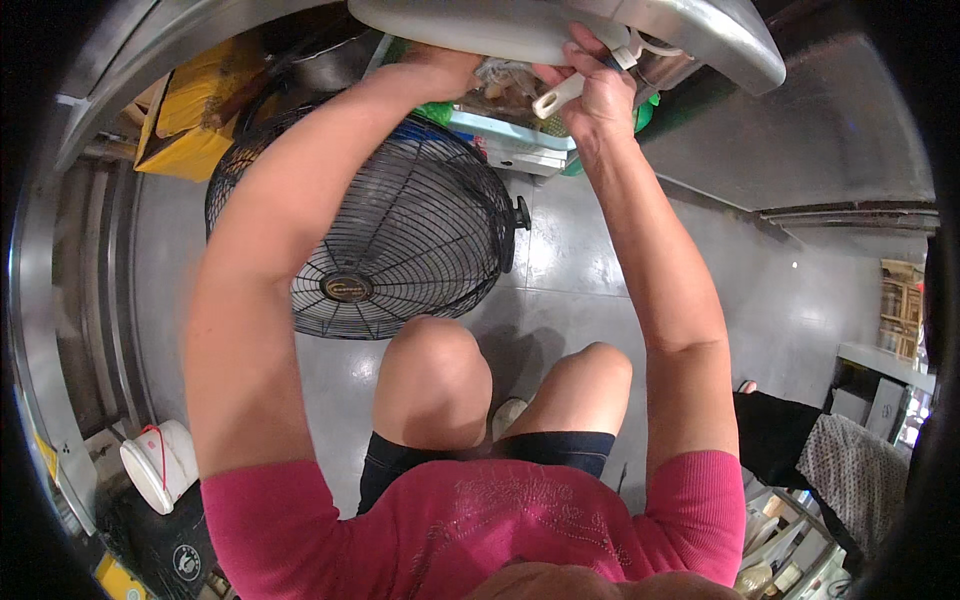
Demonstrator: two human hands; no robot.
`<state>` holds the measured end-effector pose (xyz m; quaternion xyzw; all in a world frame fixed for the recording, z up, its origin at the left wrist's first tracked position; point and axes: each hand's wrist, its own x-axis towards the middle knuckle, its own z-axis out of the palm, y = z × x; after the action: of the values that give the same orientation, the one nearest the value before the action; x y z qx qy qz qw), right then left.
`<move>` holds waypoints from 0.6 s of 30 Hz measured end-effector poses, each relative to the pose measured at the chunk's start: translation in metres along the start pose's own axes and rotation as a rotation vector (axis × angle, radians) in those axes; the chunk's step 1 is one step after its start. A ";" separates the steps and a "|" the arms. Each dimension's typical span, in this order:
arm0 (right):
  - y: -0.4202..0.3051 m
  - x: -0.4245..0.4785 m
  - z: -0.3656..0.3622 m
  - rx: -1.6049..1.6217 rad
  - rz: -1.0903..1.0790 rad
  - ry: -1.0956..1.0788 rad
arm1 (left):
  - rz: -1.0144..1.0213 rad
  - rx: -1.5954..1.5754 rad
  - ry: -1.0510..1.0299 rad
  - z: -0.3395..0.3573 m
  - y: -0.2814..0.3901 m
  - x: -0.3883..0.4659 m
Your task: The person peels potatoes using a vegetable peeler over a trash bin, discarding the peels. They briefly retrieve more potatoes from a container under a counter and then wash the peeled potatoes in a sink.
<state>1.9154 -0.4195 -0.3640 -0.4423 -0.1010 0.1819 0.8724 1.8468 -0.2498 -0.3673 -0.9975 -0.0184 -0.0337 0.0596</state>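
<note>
My left hand [442, 73] reaches in under a white rounded board or lid [487, 30] at the top; its fingers are partly hidden beside a clear plastic bag [510, 81] with brownish contents. The bag lies in a pale blue bin [517, 133]. My right hand [604, 90] is closed on a peeler-like kitchen tool with a white handle [559, 96], which has a hanging hole at its lower end. Its working end is partly hidden by my fingers. The right fingertips also lie close to the rim of the white board.
A large black floor fan [390, 225] stands before my knees. At left are a yellow cardboard box [187, 112] and a white bucket [159, 465]. A metal table edge [720, 45] curves overhead. Another person's dark-clothed leg [776, 435] shows at right.
</note>
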 end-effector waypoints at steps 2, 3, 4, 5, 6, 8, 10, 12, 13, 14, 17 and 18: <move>0.000 -0.001 0.006 -0.004 0.031 -0.011 | -0.018 -0.099 -0.080 0.018 0.012 0.004; 0.002 0.003 0.000 0.089 0.030 -0.068 | -0.021 -0.152 -0.117 0.023 0.019 0.007; 0.005 0.009 -0.006 0.181 0.028 -0.127 | -0.057 -0.202 -0.187 0.027 0.020 0.007; 0.007 0.012 -0.011 0.274 0.028 -0.187 | -0.013 -0.230 -0.291 0.028 0.015 0.009; 0.005 0.006 -0.002 0.170 0.108 -0.017 | 0.020 -0.253 -0.406 0.014 0.005 0.006; -0.002 -0.003 0.013 0.123 0.146 0.012 | 0.137 -0.320 -0.398 0.015 -0.032 -0.010; -0.007 -0.001 0.008 0.094 0.148 0.024 | -0.008 -0.354 -0.523 -0.024 -0.038 -0.010; -0.007 0.001 0.004 0.105 0.148 -0.031 | -0.073 -0.280 -0.364 -0.024 -0.057 -0.020; -0.006 0.001 0.004 0.153 0.163 -0.020 | -0.073 -0.176 -0.253 -0.016 -0.062 -0.024; -0.004 0.002 0.006 0.201 0.179 -0.009 | -0.073 -0.072 -0.141 -0.010 -0.067 -0.025; 0.000 0.009 -0.003 0.187 0.122 -0.087 | 0.005 -0.010 0.027 -0.017 -0.033 -0.028; 0.001 0.008 -0.001 0.149 0.085 -0.100 | 0.027 -0.072 -0.019 -0.019 -0.019 -0.033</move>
<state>1.9225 -0.4167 -0.3655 -0.3704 -0.1119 0.2475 0.8883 1.8122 -0.2338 -0.3484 -0.9994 -0.0041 -0.0239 0.0241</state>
